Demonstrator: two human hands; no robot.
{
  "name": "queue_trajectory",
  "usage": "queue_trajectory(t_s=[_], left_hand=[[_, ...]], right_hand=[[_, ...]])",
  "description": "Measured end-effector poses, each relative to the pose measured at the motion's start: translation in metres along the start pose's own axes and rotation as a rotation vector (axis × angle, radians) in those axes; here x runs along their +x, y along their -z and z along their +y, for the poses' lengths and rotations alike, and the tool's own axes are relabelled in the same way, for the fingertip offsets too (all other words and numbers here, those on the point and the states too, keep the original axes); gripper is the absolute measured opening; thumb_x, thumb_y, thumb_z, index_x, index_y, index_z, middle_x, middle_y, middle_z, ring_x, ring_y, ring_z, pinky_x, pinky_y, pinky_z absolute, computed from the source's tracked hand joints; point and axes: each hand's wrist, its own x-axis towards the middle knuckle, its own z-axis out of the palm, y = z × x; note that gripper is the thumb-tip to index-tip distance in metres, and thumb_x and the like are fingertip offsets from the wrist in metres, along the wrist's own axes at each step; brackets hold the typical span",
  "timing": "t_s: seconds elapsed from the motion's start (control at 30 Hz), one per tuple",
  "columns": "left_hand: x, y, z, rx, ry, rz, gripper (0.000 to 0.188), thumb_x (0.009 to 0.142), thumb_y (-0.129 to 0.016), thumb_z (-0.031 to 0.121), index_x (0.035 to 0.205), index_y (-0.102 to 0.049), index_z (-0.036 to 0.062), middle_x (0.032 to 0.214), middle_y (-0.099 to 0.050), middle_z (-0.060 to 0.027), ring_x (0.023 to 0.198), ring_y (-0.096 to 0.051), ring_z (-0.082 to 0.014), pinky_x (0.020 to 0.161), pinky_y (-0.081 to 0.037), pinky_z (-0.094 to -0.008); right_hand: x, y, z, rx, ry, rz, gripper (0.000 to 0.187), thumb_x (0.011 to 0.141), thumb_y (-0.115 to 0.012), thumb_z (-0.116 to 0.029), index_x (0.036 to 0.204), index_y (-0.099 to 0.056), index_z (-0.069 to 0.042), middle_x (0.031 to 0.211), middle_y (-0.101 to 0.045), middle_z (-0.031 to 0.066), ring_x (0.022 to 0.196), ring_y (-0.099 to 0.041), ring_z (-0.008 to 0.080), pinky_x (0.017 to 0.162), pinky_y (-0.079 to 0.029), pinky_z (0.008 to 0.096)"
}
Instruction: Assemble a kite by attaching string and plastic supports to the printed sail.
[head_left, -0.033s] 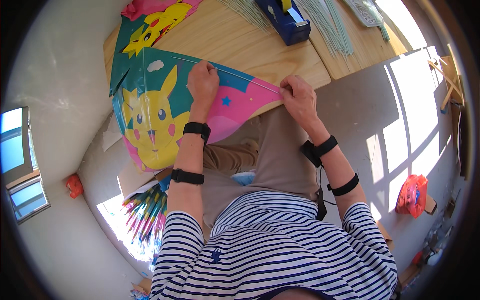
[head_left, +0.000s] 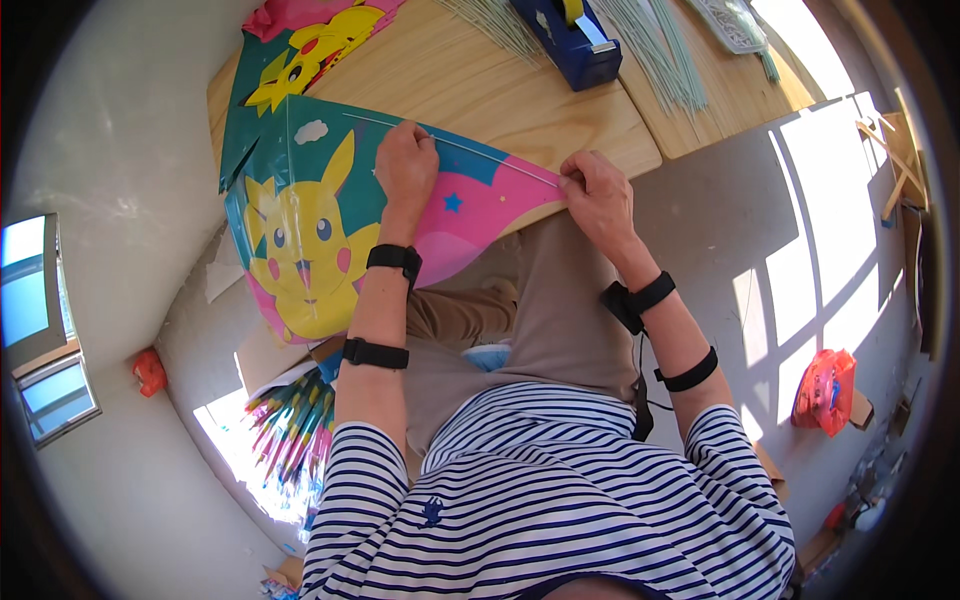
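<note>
A kite sail of thin green and pink plastic, printed with a yellow long-eared cartoon figure, hangs partly over the table's near edge. Along its upper edge lies a thin pale rod, running down to the pink corner at right. My left hand is closed in a pinch on the rod near its middle, resting over the sail. At the pink corner, my right hand pinches the sail's tip and the rod's end together. Its fingertips hide the exact tip.
On the wooden table stand a blue tape dispenser and bundles of pale thin rods. Another printed sail lies at the far left. Several colourful rolled pieces fill a box by my left arm. A red bag sits on the floor at right.
</note>
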Motion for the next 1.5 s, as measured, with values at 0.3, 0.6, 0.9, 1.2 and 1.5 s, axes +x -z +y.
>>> queue_trajectory(t_s=[0.3,0.6,0.9,1.2,1.5], left_hand=[[-0.0009,0.0033,0.0055,-0.043,0.033,-0.031,0.009,0.080,-0.060,0.010,0.079,-0.065,0.0023,0.083,-0.066,-0.0178,0.081,-0.064,-0.0379,0.072,-0.050,-0.0483],[-0.0012,0.0014,0.0011,-0.058,0.006,-0.011,0.008,0.080,-0.060,0.009,0.078,-0.064,0.0022,0.083,-0.066,-0.0177,0.082,-0.064,-0.0380,0.071,-0.050,-0.0482],[-0.0038,0.0010,0.0018,-0.107,-0.007,0.013,0.007,0.080,-0.060,0.008,0.078,-0.063,0.0025,0.080,-0.064,-0.0183,0.079,-0.063,-0.0383,0.070,-0.050,-0.0482],[-0.0036,0.0029,0.0034,-0.106,0.003,0.018,0.007,0.081,-0.061,0.009,0.078,-0.063,0.0026,0.081,-0.064,-0.0183,0.081,-0.063,-0.0385,0.071,-0.050,-0.0488],[-0.0035,0.0007,0.0013,-0.095,0.020,0.010,0.008,0.082,-0.060,0.010,0.079,-0.063,0.0038,0.082,-0.065,-0.0176,0.081,-0.063,-0.0385,0.072,-0.050,-0.0491]], right_hand=[[-0.0004,-0.0015,0.0010,-0.015,-0.025,-0.014,0.009,0.077,-0.065,-0.007,0.085,-0.062,-0.006,0.085,-0.065,0.0094,0.080,-0.065,0.0282,0.069,-0.051,0.0388],[-0.0003,-0.0008,-0.0026,-0.014,-0.016,-0.004,0.011,0.076,-0.066,-0.005,0.086,-0.062,-0.005,0.083,-0.064,0.0091,0.077,-0.065,0.0254,0.068,-0.051,0.0353],[-0.0012,0.0018,-0.0049,0.001,-0.048,-0.029,0.010,0.077,-0.066,-0.006,0.086,-0.061,-0.006,0.085,-0.064,0.0087,0.079,-0.065,0.0271,0.069,-0.050,0.0382],[-0.0015,0.0030,-0.0034,0.014,-0.029,-0.037,0.010,0.077,-0.067,-0.006,0.086,-0.061,-0.006,0.083,-0.063,0.0100,0.079,-0.065,0.0286,0.069,-0.051,0.0392],[-0.0014,0.0014,-0.0029,0.041,-0.011,-0.025,0.010,0.077,-0.067,-0.005,0.085,-0.061,-0.006,0.082,-0.063,0.0098,0.077,-0.065,0.0273,0.068,-0.051,0.0379]])
